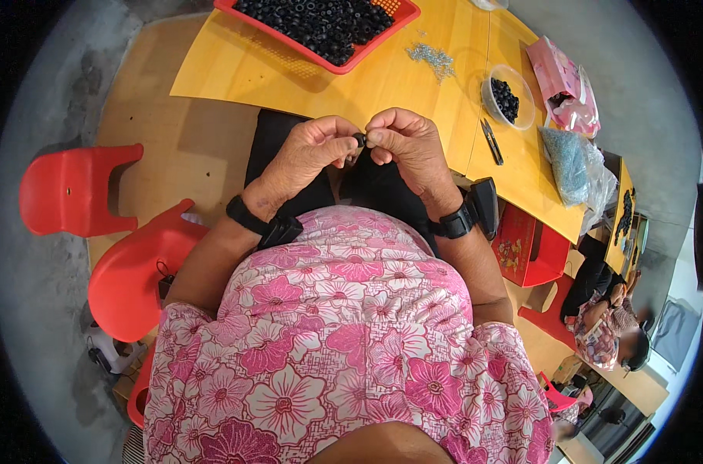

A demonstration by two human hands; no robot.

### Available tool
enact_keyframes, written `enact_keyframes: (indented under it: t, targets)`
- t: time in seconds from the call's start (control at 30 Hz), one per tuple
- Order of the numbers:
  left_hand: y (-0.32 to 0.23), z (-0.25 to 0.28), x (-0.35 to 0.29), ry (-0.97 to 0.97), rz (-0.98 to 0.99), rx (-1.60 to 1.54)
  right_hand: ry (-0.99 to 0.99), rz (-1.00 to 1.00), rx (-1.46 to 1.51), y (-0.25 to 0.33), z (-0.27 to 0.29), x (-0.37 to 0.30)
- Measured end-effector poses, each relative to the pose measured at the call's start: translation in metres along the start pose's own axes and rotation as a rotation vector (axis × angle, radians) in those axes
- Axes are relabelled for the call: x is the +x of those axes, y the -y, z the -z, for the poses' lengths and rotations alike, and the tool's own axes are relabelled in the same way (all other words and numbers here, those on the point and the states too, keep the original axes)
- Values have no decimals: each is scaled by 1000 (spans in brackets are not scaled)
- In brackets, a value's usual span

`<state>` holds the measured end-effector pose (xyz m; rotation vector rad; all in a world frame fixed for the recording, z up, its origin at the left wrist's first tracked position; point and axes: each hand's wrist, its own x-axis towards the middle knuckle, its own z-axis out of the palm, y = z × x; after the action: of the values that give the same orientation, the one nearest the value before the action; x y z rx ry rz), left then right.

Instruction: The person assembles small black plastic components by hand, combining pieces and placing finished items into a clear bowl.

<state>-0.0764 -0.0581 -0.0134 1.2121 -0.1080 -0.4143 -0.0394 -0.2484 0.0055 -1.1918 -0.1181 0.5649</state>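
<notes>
Between my two hands, just off the table's near edge and above my lap, is a small round black part [360, 139]. My left hand [317, 149] pinches it between thumb and fingertips. The fingers of my right hand [406, 145] are closed in a pinch right against its other side; whether they hold a second tiny piece is too small to make out. A red plastic basket [337, 68] full of similar black parts [320, 23] stands on the yellow table [290, 87] ahead. Small clear or silvery pieces [432, 60] lie loose to its right.
On the right side of the table are a clear bowl [528, 116] of black parts, black tweezers [491, 141], a pink box [551, 69] and a bag of bluish pieces [566, 166]. Red chairs [77, 191] stand at left. Another person [599, 325] sits far right.
</notes>
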Motion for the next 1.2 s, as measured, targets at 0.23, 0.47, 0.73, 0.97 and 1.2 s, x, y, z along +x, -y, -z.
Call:
enact_keyframes:
  t: [0.23, 0.47, 0.73, 0.97, 1.2]
  targets:
    - [4, -1, -2, 0, -41, 5, 4, -12, -12, -2, -5, -6]
    - [7, -1, -3, 1, -58, -19, -47, -17, 21, -4, -15, -8]
    - [9, 1, -3, -24, 19, -104, 10, -45, 249, -12, -14, -5]
    - [13, 4, -2, 7, 47, -273, -19, -4, -9, -10, -18, -7]
    - [13, 18, -2, 109, 44, -198, 65, -33, -117, -6, -17, 1]
